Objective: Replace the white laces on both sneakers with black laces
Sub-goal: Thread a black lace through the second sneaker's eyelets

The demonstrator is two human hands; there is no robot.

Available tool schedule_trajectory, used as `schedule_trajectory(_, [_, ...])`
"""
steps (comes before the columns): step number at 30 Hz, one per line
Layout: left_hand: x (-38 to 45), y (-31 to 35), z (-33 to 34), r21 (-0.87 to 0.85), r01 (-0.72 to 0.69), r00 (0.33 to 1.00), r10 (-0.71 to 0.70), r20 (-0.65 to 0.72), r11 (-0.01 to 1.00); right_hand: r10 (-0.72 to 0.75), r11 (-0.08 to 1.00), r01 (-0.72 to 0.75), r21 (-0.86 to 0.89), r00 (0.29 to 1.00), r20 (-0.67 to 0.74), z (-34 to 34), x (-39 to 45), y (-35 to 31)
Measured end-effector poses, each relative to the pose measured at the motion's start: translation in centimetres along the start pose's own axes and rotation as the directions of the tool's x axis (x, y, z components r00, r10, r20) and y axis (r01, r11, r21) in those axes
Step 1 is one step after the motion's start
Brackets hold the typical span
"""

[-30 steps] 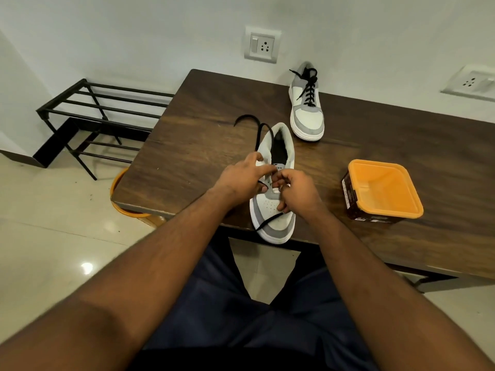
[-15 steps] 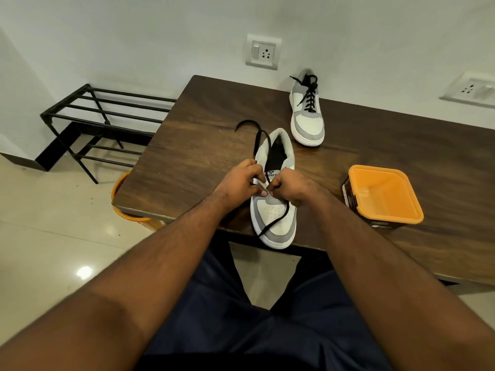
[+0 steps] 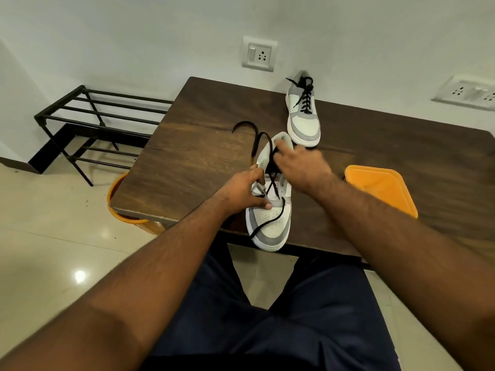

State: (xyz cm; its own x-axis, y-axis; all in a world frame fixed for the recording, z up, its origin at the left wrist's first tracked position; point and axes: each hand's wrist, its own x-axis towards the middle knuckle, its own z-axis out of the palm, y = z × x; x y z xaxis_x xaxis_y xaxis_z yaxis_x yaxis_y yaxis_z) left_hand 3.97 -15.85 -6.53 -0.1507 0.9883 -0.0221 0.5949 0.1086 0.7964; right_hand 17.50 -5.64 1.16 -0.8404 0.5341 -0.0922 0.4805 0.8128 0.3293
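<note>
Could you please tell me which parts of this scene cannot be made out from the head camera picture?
- Near sneaker: the eyelets are covered by the left hand and right hand, so how far the black lace is threaded is unclear.
- Right hand: motion-blurred, its grip unreadable.
- Orange tub: the right forearm hides its near side and label.
- Orange bucket: mostly hidden under the table.
- Right wall socket: cut by the frame edge.

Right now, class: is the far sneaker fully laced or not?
Laced: black lace criss-crosses up the far sneaker, ends loose at top.
</note>
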Motion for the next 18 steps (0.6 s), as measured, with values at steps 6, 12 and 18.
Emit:
schedule_trajectory(6, [0.0, 0.8, -0.2, 0.023, 0.095, 0.995, -0.095, 0.036, 0.995, 0.343, 0.939, -0.332, 0.084, 0.914, -0.219, -3.0, 2.8, 7.7])
schedule_trajectory(12, [-0.6, 0.3, 0.6, -0.087, 0.135, 0.991, -0.135, 0.007, 0.987, 0.438, 0.784, -0.303, 0.542, 0.888, -0.138, -0.8, 2.4, 5.3])
schedule_trajectory(18, [-1.9, 0.4, 2.9, -0.208, 0.089, 0.99, -0.109, -0.088, 0.974, 0.137, 0.811, -0.113, 0.575, 0.991, 0.002, 3.8, -0.4, 0.0])
